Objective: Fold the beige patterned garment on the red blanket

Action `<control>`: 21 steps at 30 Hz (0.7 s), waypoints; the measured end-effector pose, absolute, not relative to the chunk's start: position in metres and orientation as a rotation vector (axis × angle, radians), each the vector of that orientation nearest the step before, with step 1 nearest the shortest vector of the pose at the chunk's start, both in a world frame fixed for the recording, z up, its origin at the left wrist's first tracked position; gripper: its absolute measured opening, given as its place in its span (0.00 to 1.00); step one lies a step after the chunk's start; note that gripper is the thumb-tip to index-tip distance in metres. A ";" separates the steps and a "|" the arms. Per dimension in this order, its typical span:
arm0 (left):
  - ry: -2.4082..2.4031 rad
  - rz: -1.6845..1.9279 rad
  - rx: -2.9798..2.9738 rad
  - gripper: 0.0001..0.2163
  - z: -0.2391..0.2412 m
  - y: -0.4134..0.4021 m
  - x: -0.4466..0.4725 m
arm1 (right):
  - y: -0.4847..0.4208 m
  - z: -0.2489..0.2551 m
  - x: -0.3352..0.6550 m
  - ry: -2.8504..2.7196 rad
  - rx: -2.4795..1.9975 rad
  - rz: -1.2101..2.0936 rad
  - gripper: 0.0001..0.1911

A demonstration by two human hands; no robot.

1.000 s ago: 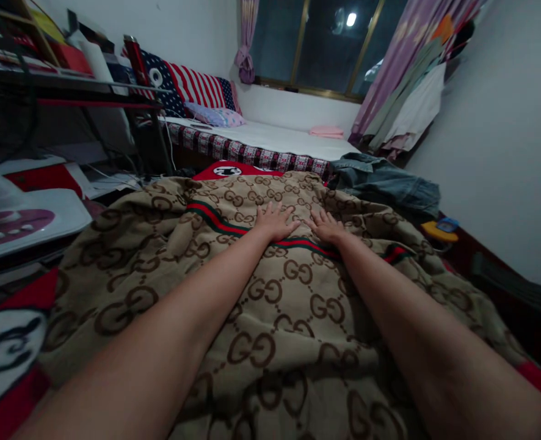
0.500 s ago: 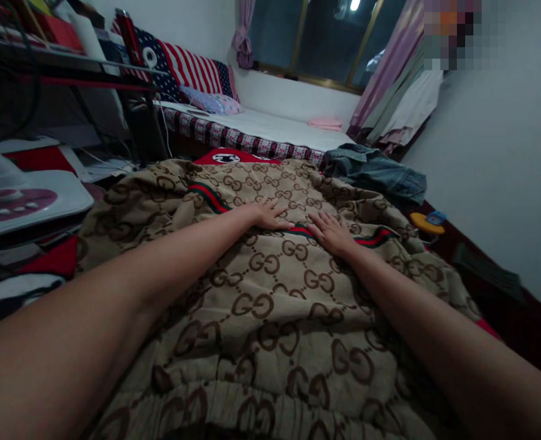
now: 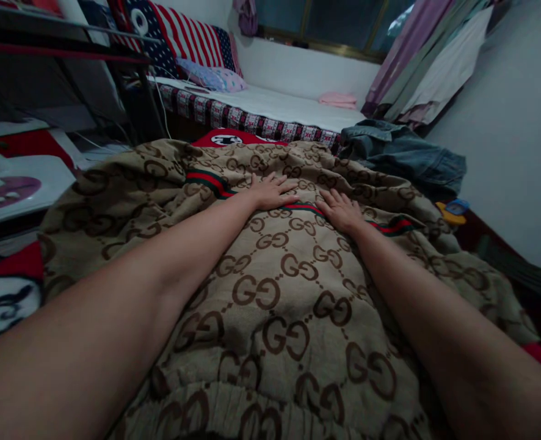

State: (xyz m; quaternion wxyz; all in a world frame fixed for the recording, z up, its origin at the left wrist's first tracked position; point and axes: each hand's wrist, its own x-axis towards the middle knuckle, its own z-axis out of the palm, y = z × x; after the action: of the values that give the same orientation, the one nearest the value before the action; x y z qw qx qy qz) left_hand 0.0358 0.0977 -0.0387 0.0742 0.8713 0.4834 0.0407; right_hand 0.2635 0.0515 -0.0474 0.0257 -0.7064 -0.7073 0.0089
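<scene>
A tan jacket [image 3: 270, 263] with a brown letter pattern lies spread out in front of me, its gathered hem nearest to me. A green and red stripe [image 3: 304, 208] runs across its upper part. My left hand [image 3: 273, 190] lies flat on the cloth at the stripe, fingers spread and pointing right. On the other side of the stripe's middle, my right hand [image 3: 341, 209] also presses flat, with its fingers apart. Neither hand grips the fabric. Wrinkles show on both sides of the jacket.
Beyond the jacket is a bed [image 3: 279, 110] with a folded pink cloth [image 3: 337, 99]. Jeans [image 3: 403, 156] lie at the right, near a yellow object [image 3: 451, 213]. A desk [image 3: 64, 55] and a white appliance [image 3: 27, 183] stand at the left. Red printed cloth [image 3: 11, 293] shows beneath the jacket.
The view has tilted down and shifted a little. Both hands stay flat on the jacket near the stripe, my left hand slightly more spread. Folds in the cloth around them have shifted slightly.
</scene>
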 end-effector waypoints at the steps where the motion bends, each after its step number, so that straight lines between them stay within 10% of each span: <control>1: 1.457 0.127 2.627 0.31 -0.039 0.098 0.036 | 0.052 -0.047 0.263 -2.188 -2.180 0.021 0.34; 21: 1.476 0.262 2.742 0.31 -0.045 0.037 0.014 | -0.001 -0.031 0.226 -2.034 -2.372 -0.044 0.30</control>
State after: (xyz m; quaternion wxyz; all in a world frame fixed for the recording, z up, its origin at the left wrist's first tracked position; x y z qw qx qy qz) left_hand 0.0143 0.0368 -0.0450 0.0082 0.8773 0.4724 0.0840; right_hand 0.2261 -0.0006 -0.0314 0.0084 -0.7590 -0.6509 -0.0140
